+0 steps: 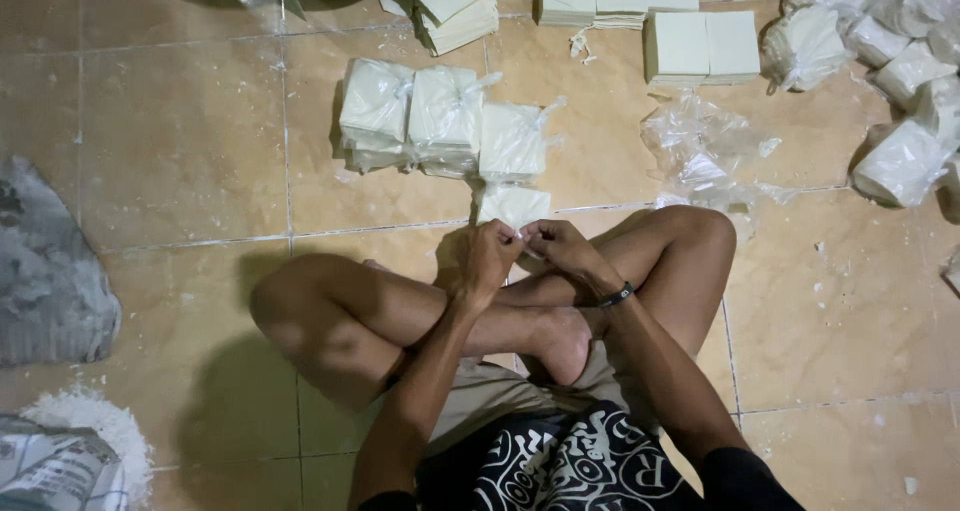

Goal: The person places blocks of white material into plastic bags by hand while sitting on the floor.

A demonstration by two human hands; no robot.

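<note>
Evidently both the left hand (488,256) and right hand (556,243) pinch the twisted neck of a small clear plastic bag of pale square sheets (513,206), which looks light, soft and slippery, best held there.

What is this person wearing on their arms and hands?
Both hands are bare, with no gloves or rings visible. The right hand has a dark band around its wrist. The left hand and its wrist carry nothing. Black short sleeves show at the upper arms.
</note>
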